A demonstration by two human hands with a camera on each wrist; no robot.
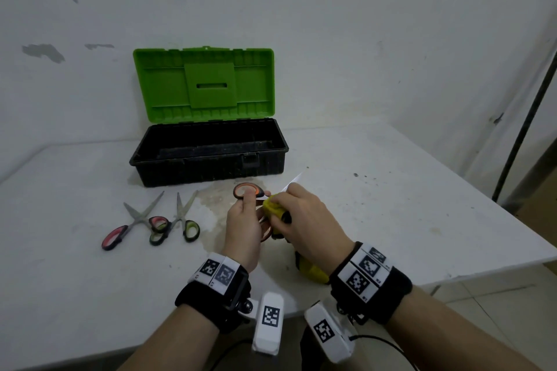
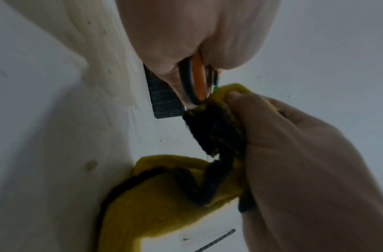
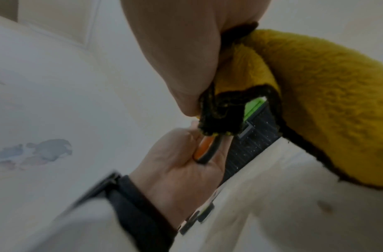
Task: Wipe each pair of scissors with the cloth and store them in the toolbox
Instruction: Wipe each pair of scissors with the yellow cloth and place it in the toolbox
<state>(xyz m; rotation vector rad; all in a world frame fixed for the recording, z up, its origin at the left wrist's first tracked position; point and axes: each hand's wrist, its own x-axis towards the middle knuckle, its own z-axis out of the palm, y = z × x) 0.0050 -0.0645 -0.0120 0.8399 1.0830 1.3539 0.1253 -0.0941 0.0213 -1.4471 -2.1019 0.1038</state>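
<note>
The orange-handled scissors (image 1: pixel 251 193) are being gripped by the handle loops in the curled fingers of the left hand (image 1: pixel 242 221), while the yellow cloth (image 1: pixel 272 210) is being pinched around the blades by the right hand (image 1: pixel 304 217), just in front of the toolbox (image 1: pixel 208 153), which is standing open on the table (image 1: pixel 391 205). A bright blade tip is being left exposed beyond the right knuckles in the head view; a cut could be caused if the cloth were dragged over the edge with thin cover, and the blades could be swung apart if the loops were loosened. Two more pairs, the red-handled scissors (image 1: pixel 132 224) and the green-handled scissors (image 1: pixel 179 221), are lying touching at the handles to the left, not yet stored. The cloth's dark trim (image 2: pixel 216 129) and its tail resting on the table are being shown only by the wrist views; the waiting pairs and the box interior, seemingly without scissors, are being shown clearly only by the head view.
</note>
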